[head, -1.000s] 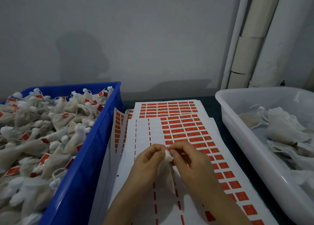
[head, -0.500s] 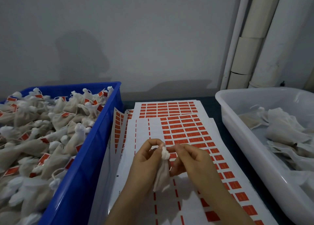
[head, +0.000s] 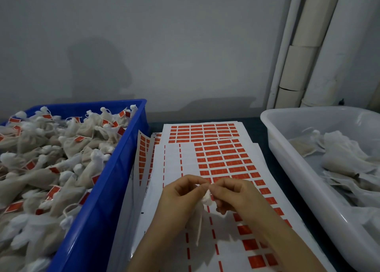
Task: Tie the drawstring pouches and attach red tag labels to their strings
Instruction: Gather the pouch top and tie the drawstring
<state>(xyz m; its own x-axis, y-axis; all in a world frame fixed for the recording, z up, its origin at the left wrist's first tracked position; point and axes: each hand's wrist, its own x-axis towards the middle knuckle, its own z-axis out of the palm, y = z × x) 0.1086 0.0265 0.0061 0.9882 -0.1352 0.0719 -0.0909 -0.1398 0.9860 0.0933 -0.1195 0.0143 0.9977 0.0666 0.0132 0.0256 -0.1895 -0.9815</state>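
Both hands, left hand (head: 181, 197) and right hand (head: 236, 197), pinched together on gathered neck of one pouch (head: 206, 196) held over the label sheets (head: 222, 158); risk: thin string slips from fingertips mid-knot, neck reopens, pouch drops onto the stickers.

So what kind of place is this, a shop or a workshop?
Probably a small packing workshop: a blue crate piled with tagged pouches, sheets of red labels on the table, and a white tub of untied pouches.
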